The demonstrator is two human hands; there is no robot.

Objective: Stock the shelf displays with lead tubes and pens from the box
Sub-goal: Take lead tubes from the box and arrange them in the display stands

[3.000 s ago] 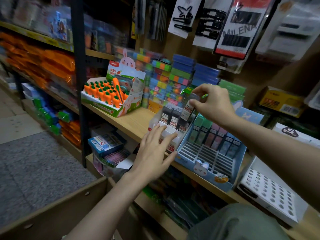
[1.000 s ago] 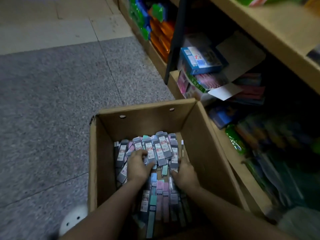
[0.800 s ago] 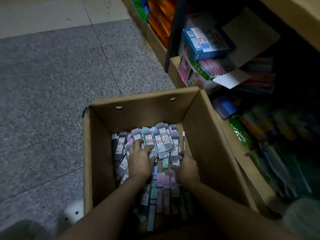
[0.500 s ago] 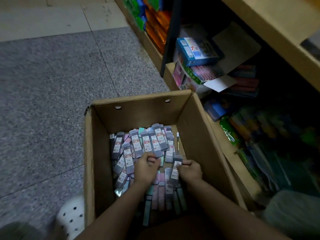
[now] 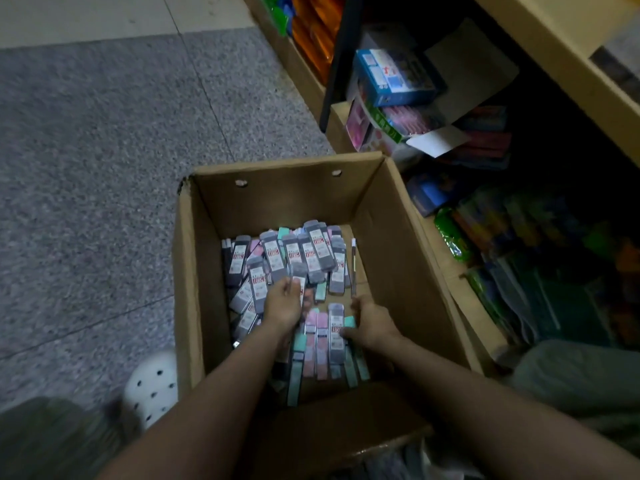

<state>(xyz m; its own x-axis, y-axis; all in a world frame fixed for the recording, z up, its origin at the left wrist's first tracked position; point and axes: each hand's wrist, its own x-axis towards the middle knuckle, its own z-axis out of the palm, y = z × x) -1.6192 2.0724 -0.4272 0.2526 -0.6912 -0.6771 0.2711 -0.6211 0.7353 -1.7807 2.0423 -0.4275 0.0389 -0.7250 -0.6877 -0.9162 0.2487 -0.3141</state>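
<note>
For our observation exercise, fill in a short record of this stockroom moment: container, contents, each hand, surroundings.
container: open brown cardboard box on grey speckled floor
contents: heap of grey, pink and mint lead tubes; one slim pen by the right wall
left hand: grip on a grey tube
right hand: resting on tubes, grip unclear
surroundings: wooden shelves to the right

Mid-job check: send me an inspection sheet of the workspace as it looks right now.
Surface: grey speckled floor; cardboard box stands on it.
Job's things: lead tubes piled loose in the box; one pen by its right wall.
Clutter: blue carton and packets on the lower shelf.
Grippers: left hand grips a grey tube; right hand rests among the tubes, grip unclear.
Cables: nothing seen.
Surroundings: white perforated shoe left of the box.
</note>
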